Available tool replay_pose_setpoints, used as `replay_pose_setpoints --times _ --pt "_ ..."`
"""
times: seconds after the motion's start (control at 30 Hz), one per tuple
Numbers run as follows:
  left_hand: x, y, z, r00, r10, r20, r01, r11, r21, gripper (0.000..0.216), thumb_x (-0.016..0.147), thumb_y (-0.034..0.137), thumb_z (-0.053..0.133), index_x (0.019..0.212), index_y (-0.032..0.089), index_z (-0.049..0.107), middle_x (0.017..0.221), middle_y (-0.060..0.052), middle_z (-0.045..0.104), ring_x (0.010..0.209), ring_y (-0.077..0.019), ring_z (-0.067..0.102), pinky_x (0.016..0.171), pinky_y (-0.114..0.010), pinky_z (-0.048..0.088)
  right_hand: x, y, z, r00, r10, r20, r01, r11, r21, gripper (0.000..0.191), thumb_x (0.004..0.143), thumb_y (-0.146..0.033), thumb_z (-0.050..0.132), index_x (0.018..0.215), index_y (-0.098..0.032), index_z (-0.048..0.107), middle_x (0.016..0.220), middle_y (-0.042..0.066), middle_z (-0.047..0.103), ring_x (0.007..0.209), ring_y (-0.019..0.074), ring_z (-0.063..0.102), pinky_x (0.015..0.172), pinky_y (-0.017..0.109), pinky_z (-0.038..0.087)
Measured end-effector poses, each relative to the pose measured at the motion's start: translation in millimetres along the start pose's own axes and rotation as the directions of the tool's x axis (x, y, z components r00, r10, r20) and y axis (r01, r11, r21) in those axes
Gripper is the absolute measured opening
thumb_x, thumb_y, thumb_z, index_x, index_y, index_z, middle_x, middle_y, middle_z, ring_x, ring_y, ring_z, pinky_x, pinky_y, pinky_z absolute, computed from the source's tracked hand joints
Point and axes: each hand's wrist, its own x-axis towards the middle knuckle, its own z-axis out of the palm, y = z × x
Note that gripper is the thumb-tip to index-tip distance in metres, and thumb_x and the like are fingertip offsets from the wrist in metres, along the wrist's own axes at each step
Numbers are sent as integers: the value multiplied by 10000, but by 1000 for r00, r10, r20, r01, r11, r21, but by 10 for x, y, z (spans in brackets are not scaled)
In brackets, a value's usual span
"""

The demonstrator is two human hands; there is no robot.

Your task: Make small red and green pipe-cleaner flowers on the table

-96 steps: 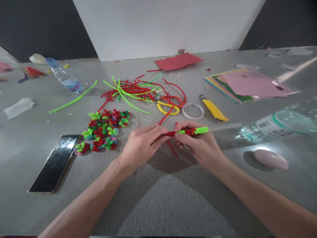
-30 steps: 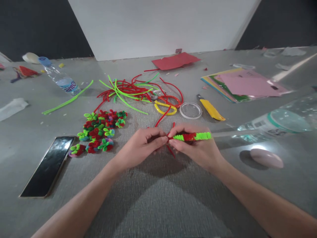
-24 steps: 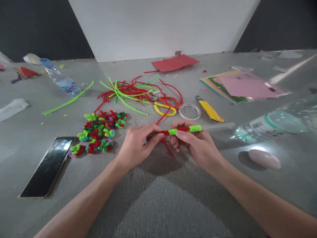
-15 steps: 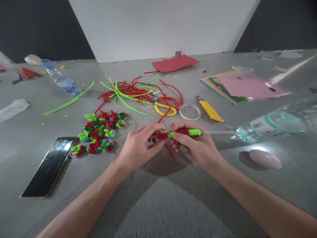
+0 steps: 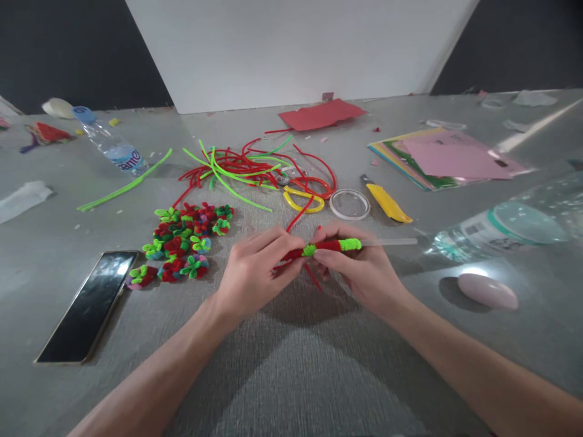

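Note:
Both my hands meet over the middle of the grey table (image 5: 291, 376). My right hand (image 5: 359, 273) pinches a thin clear stick (image 5: 392, 242) wrapped in red and green pipe cleaner coils (image 5: 330, 246). My left hand (image 5: 257, 270) is closed on the red pipe cleaner (image 5: 300, 217) at the coil's left end; its loose tail runs up toward the pile. A second red end pokes out below my fingers.
A heap of red and green pipe cleaners (image 5: 246, 164) lies beyond my hands, with yellow scissors (image 5: 303, 199), a tape roll (image 5: 350, 204) and a yellow knife (image 5: 387, 203). Small pipe-cleaner flowers (image 5: 184, 240) and a phone (image 5: 88, 306) lie left. Bottle (image 5: 501, 227), coloured paper (image 5: 446, 158) right.
The coiled stick has slid left a little in my right hand, and my left fingers have shifted along the red pipe cleaner. Everything else on the table stays where it was.

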Motion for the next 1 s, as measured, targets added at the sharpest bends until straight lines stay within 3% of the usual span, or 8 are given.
replay_pose_setpoints --times 0.2,0.37,0.57,0.77,0.87,1.0 --pt "0 36 -18 994 -53 99 64 992 -112 85 1035 168 584 1018 177 667 893 -19 680 770 -108 609 694 -233 479 -21 -21 8 990 -136 -40 126 975 -183 79 815 -229 824 833 -215 749 669 -31 650 563 95 549 512 223 465" --pt "47 56 -50 963 -143 226 189 963 -194 132 1047 192 559 973 172 668 847 -6 676 751 -120 594 689 -247 448 -26 -61 25 989 -145 -28 137 970 -202 81 778 -185 811 794 -214 737 626 -34 654 520 101 565 477 224 477" --pt "117 68 -88 884 -284 371 401 869 -290 235 1039 236 535 835 175 636 684 33 549 644 -113 501 601 -236 388 -7 -102 22 979 -203 17 199 933 -300 55 789 -181 772 780 -215 729 606 -35 637 517 106 542 479 239 457" --pt "109 31 -96 798 -301 522 540 741 -399 275 1055 324 518 858 171 634 697 35 500 634 -107 464 567 -231 373 -18 -113 -12 965 -253 75 261 874 -410 82 786 -136 751 786 -216 731 646 -33 650 544 101 524 516 250 441" --pt "111 13 -88 822 -312 476 509 777 -370 254 1052 305 528 866 174 641 696 38 530 640 -104 476 582 -228 378 -3 -102 -29 976 -203 83 219 901 -374 55 812 -172 761 818 -212 724 641 -36 647 550 103 544 528 250 466" --pt "90 -40 -68 917 -296 267 352 916 -193 150 1024 201 560 920 180 666 781 25 646 716 -112 562 675 -241 421 31 -81 -64 998 -57 21 60 987 -150 139 902 -335 753 951 -218 698 660 -32 670 535 110 576 491 236 479"
